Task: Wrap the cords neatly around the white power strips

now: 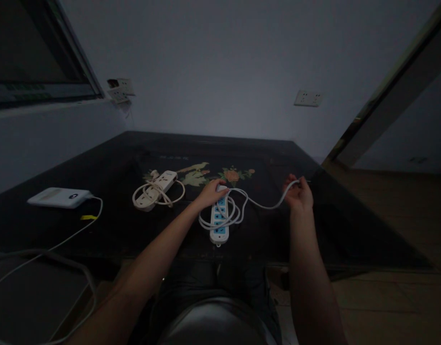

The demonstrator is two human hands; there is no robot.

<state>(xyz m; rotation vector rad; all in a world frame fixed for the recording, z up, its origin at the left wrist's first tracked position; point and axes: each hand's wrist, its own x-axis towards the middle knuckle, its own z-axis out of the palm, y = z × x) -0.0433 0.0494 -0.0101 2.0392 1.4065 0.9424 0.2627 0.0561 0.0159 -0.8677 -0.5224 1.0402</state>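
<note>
A white power strip [219, 235] with blue sockets lies on the dark table, its far end under the fingers of my left hand [210, 192]. Loops of its white cord [238, 218] rest over the sockets. From there the cord runs right to my right hand [300, 195], which grips it near its end, just above the table; the plug is mostly hidden in the fingers. Left of my left hand lies a second, cream power strip [166, 179] with its own cord coiled round it.
A white power bank [58, 197] with a cable plugged in sits at the table's left, near a yellow tag [88, 217]. Painted flowers [232, 175] decorate the dark tabletop [220, 146]. Wall sockets [308, 98] are on the back wall, with more at the left corner [120, 90].
</note>
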